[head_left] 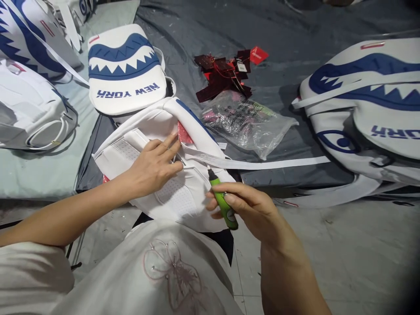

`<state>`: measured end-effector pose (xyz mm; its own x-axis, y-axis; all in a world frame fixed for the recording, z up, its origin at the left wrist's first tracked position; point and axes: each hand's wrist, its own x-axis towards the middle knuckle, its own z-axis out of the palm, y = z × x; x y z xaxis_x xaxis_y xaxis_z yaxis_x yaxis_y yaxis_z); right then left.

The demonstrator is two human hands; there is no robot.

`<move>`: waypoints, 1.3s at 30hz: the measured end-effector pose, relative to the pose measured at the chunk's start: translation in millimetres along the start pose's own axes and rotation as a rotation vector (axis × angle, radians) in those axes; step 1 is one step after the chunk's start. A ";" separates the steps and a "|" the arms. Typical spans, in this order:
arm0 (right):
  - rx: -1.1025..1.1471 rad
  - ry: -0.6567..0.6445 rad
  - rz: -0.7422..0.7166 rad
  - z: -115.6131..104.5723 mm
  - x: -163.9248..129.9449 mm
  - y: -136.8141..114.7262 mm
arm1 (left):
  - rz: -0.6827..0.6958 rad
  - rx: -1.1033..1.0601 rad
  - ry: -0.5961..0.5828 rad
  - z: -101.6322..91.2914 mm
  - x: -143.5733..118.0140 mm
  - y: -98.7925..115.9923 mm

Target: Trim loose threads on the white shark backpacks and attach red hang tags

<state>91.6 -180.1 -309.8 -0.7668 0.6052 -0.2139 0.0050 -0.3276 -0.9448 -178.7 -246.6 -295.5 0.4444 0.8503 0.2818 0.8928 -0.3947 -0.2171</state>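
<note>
A white backpack (177, 192) lies across my lap and the table edge, its padded, perforated back panel turned up. My left hand (157, 164) rests on this panel with fingers stretched out, the tips beside a red patch (184, 133). In my right hand (243, 203) is a green marker pen (224, 204), held between thumb and fingers. The pen's pale tip points up and away from me, close to a white strap (229, 163) that runs right from the panel. Whether the tip touches anything I cannot tell.
Beyond it sits a flap lettered NEW YORK (127, 70). Dark red tags (223, 72) and a clear plastic bag (246, 120) lie on the grey-covered table (170, 26). More white-and-blue backpacks stand at the right (364, 100) and left (29, 105).
</note>
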 end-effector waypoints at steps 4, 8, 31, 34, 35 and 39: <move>0.191 -0.032 0.098 2.4 3.2 2.2 | -0.007 -0.018 -0.010 -1.9 -1.2 -0.7; 0.133 0.056 -0.012 15.3 23.6 14.2 | 0.003 0.007 -0.003 -0.8 -1.1 0.7; -0.834 0.325 -1.555 69.6 63.4 -17.1 | -0.252 -0.044 0.195 -128.2 -31.7 42.3; -0.867 0.193 -1.531 73.4 67.7 -1.1 | -0.380 -0.167 0.049 -115.6 -48.9 36.9; -0.869 0.166 -1.494 74.8 69.7 11.1 | -0.414 -0.203 -0.003 -105.2 -54.7 31.3; -0.839 0.237 -1.340 77.7 72.9 61.3 | -0.436 -0.075 0.024 -63.4 -59.2 9.5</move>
<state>-13.8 -212.5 -364.0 -0.3952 0.2345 0.8882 -0.1625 0.9338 -0.3189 -191.8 -322.8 -255.0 0.0256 0.9351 0.3535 0.9997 -0.0255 -0.0047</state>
